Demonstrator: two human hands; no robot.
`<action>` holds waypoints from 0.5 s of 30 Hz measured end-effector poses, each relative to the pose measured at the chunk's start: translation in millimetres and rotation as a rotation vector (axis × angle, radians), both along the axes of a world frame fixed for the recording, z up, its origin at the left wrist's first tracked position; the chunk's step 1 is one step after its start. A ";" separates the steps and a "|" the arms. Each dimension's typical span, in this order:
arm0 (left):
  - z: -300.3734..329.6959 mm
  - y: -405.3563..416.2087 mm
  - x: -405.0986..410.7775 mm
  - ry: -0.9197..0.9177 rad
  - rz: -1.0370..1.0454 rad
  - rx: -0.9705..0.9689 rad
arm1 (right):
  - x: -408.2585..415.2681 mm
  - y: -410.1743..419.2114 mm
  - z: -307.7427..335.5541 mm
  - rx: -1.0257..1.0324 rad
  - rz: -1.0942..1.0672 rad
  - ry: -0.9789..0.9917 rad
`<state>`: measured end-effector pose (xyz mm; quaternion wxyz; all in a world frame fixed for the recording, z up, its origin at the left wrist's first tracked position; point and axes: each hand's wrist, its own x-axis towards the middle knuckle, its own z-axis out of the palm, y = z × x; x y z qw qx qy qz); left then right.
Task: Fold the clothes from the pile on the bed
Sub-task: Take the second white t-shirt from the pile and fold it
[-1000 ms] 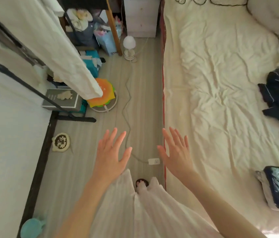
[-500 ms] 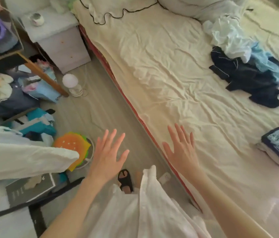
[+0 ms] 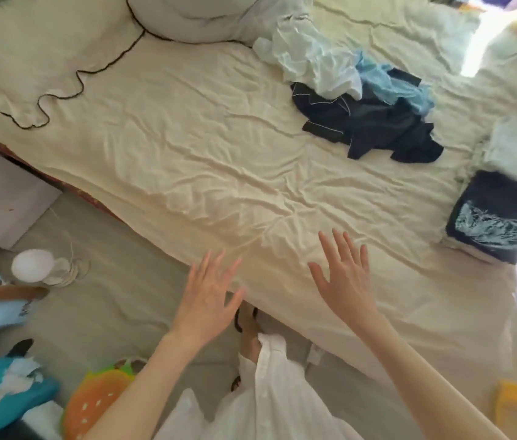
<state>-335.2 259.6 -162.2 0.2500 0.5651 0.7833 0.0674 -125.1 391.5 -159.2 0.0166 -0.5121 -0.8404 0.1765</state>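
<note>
From the head view, my left hand [image 3: 207,298] and my right hand [image 3: 344,282] are both spread flat with the fingers apart, gripping nothing. The right one floats over the near edge of the bed [image 3: 187,160] and the left one sits just off that edge, above the floor. I judge that I am between garments, at the start of a fresh fold: nothing is laid out in front of me, and the stretch of cream sheet ahead of my palms is bare but creased. The pile of clothes [image 3: 365,100] lies well beyond my right hand, up and to its right, near the far side of the mattress. I count three garments in it, though it is bunched and more could be buried: a pale white-blue piece [image 3: 311,58] on top, a light blue piece [image 3: 390,81] beside it, and a navy garment with thin white piping [image 3: 374,128] underneath, spilling toward me. To the far right of my right hand sits one folded stack [image 3: 495,217], a dark top with a pale print over something lighter, so some of the work looks done. The next move, as I see it, calls for a long reach forward and right across the sheet, pinching the topmost pale piece without dragging the navy one along, then pulling it back to the open sheet in front of my hands.
</note>
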 end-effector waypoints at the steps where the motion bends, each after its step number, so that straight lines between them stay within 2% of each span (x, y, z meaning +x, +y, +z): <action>1: -3.2 20.3 -11.4 0.004 -0.013 -0.003 | -8.6 17.5 -4.5 -0.007 -0.018 -0.007; 8: -32.0 173.8 -76.0 0.023 -0.041 -0.054 | -60.5 153.5 -28.7 -0.055 -0.117 -0.053; 12: -61.7 245.2 -93.9 -0.026 -0.009 -0.047 | -82.0 233.2 -50.6 -0.054 -0.118 -0.095; 15: -92.1 296.7 -108.9 0.007 -0.051 -0.075 | -97.1 293.5 -75.4 -0.053 -0.121 -0.158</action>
